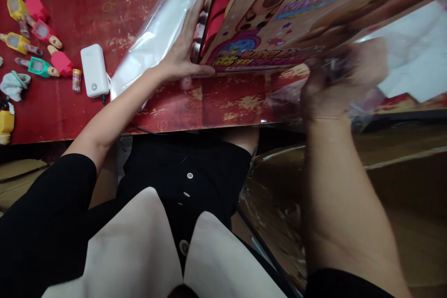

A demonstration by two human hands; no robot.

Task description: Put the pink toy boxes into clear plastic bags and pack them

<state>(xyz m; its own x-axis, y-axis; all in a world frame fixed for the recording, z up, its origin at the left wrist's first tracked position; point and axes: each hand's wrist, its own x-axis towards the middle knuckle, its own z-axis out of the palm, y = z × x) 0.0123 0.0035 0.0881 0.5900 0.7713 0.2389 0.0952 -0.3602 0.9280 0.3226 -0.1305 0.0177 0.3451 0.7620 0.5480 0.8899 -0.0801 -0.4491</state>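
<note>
A printed cardboard box [265, 32] with a cartoon animal, stars and lettering stands tilted at the table's upper right. My left hand [185, 53] lies along the box's left side, fingers stretched out and thumb against its lower corner. Beside that hand is a clear plastic bag with a white sheen [157, 32], flat on the table. My right hand [344, 79] is smeared by motion in front of the box. Its fingers look curled round crumpled clear plastic [288, 95], which shows on both sides of the fist.
Several small yellow, pink and teal toys [40, 32] lie at the left of the worn red table [223, 107]. A white power bank [94, 71] with a cable stands near a tiny printed tube [77, 80]. White sheets [415, 51] lie at right. Brown cardboard [405, 195] sits below the table edge.
</note>
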